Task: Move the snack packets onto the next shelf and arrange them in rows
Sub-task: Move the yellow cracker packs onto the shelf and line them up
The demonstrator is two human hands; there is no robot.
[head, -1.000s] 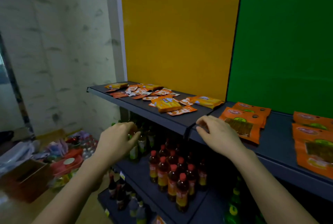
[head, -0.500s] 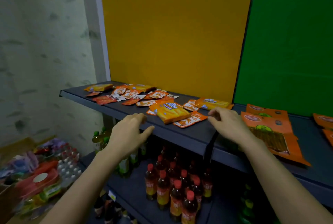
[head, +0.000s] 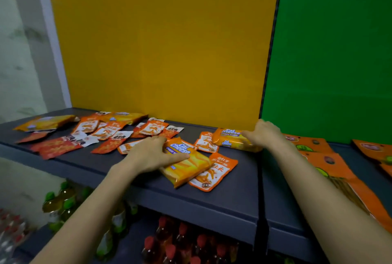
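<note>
While both arms are reaching forward, a yellow panel (head: 161, 41) is filling the space behind the hands, and a green panel (head: 331, 51) is standing behind and to the right of the right hand (head: 266, 134). A dark shelf (head: 222, 198) is lying under both hands. The next shelf (head: 277, 195) is beginning just below the right wrist and stretching off to that hand's right, where big orange packets (head: 326, 164) are lying flat beside the forearm.

The left hand (head: 151, 154) is grasping a wafer packet (head: 188, 169), with its fingers curling over the far edge and its thumb pressing along the printed face. The packet is lying on the shelf, slanting toward the viewer to the right of that hand. The right hand is closing over the right end of a second wafer packet (head: 231, 139), which is sticking out to that hand's left. Small sachets (head: 106, 131) are lying scattered, most of them left of and beyond the left hand, some overlapping. One sachet (head: 214, 170) is peeking out from under the first wafer packet. Bottles (head: 169, 240) are standing on a lower shelf beneath the left forearm.
</note>
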